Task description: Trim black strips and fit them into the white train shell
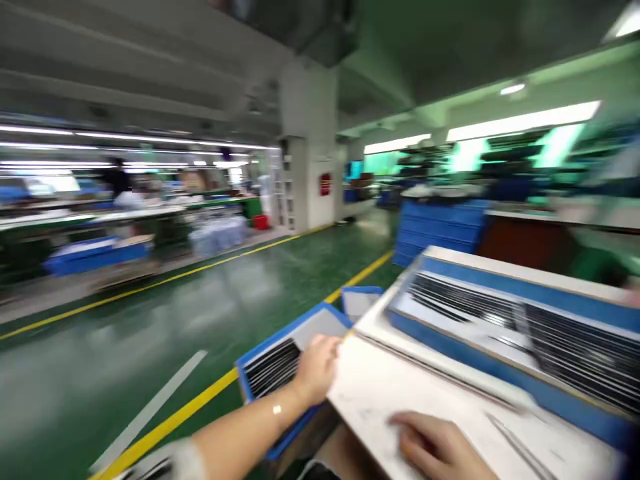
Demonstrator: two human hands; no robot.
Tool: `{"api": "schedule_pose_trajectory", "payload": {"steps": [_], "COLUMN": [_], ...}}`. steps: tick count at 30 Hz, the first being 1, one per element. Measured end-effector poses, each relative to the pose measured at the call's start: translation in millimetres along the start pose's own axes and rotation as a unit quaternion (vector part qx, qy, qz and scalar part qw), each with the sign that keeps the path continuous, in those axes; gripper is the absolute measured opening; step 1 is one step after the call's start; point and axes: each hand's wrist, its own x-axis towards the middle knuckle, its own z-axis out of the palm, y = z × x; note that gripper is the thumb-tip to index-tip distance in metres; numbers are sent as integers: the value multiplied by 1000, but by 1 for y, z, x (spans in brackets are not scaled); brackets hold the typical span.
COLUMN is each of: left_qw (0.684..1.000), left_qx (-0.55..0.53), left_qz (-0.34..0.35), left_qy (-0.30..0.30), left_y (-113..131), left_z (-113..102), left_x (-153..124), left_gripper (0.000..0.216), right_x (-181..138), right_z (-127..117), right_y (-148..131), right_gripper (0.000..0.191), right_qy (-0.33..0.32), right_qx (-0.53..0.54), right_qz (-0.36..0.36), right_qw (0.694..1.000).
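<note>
The white table [375, 387] bears a blue-walled tray [465, 349] and a slim pointed tool [515, 440].

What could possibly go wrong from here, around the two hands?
The left hand is at the edge of the table, so it might knock against that edge. The thin tool lies on the table near the right hand, which could accidentally push it.
</note>
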Motion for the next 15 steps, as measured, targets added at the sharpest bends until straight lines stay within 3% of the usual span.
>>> {"api": "schedule_pose_trajectory", "payload": {"steps": [3, 6, 8, 12, 15], "left_qw": [997, 990, 986, 973, 952], "left_qx": [-31, -45, -42, 4, 74], "left_qz": [62, 114, 144, 229, 282], "left_qy": [40, 69, 74, -2, -90], "left_y": [6, 13, 33, 101, 151], "left_z": [21, 16, 9, 13, 38], "left_x": [24, 54, 86, 174, 239], "left_gripper": [31, 33, 34, 21, 18], "right_x": [-15, -10, -8, -9, -10], "right_z": [-13, -17, -17, -16, -15], "right_y": [19, 29, 31, 34, 37], "right_gripper": [25, 28, 29, 29, 29], "right_qy": [-20, -33, -39, -41, -43], "right_qx": [70, 120, 138, 153, 161], "right_qz": [11, -2, -11, -19, -21], "right_qw": [997, 992, 990, 987, 986]}}
